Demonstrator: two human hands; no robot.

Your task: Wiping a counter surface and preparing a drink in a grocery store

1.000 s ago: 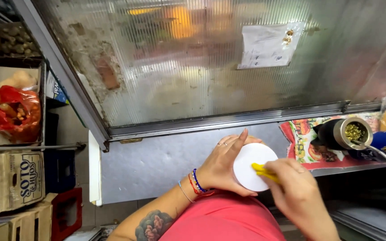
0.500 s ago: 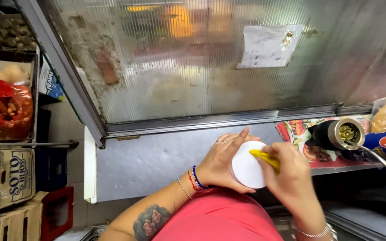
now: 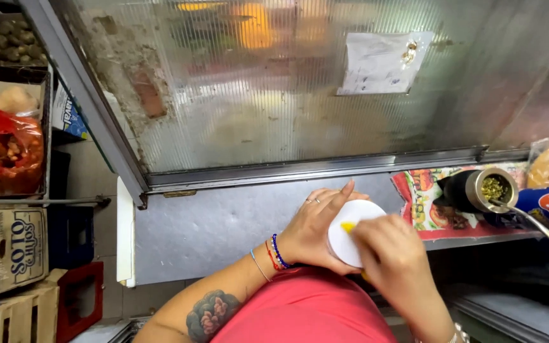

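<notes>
Both hands on a round white lid over the grey counter.

Left hand (image 3: 316,225) cups the white lid (image 3: 351,230) from its left side, fingers (image 3: 335,197) curled over the upper edge, grasping it; ring on one finger, bead bracelets at the wrist, tattoo on the forearm. Right hand (image 3: 392,254) lies over the lid's lower right part, fingers clenched around a small yellow object (image 3: 348,226) pressed to the lid's face; what it is cannot be told. Lid held above the near edge of the counter (image 3: 211,228), in front of the ribbed glass pane (image 3: 274,89). To the right, well apart: metal cup (image 3: 487,189) with green herb and a metal straw, standing on a printed cloth (image 3: 430,209).
</notes>
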